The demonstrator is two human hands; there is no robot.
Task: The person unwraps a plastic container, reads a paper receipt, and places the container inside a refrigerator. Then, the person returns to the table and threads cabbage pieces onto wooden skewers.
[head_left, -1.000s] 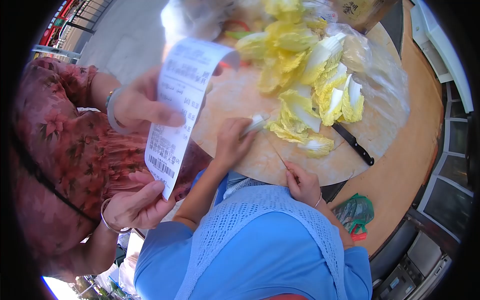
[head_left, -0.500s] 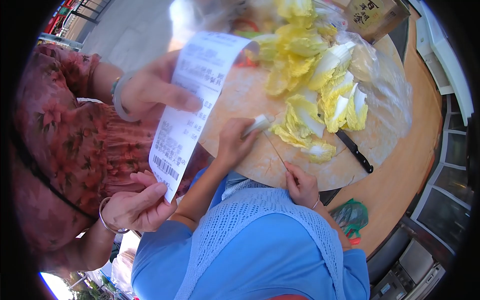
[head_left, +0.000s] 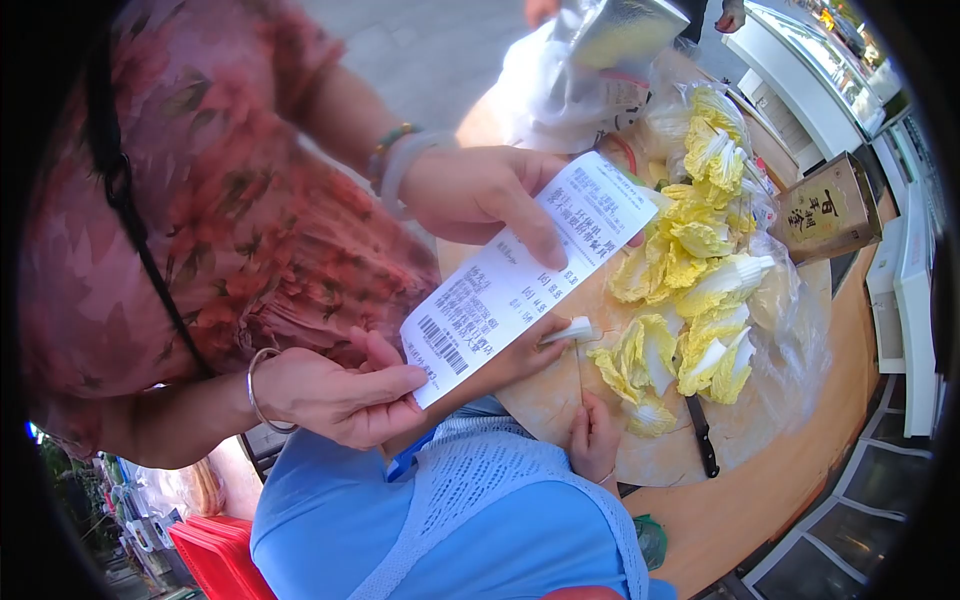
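My left hand (head_left: 528, 352) is closed on a small pale piece of cabbage stem (head_left: 572, 331) above the round board; the receipt hides part of this hand. Close by, my right hand (head_left: 596, 437) pinches a thin wooden skewer (head_left: 580, 378) that points up toward the stem piece. Whether the tip is in the piece I cannot make out. Yellow-and-white napa cabbage leaves (head_left: 638, 360) lie just right of both hands. A knife with a black handle (head_left: 703, 440) rests beside them.
Another person's two hands (head_left: 485, 195) hold a long printed receipt (head_left: 500, 275) across my view, over my left arm. A clear plastic bag (head_left: 795, 345) lies under the leaves. Behind stand a printed box (head_left: 830, 210) and a white bag (head_left: 565, 90). A green bag (head_left: 650, 540) sits near the table edge.
My view has turned, so the table sits farther right. The other person's receipt has tilted flatter and now covers more of my left arm. Both my hands keep their hold.
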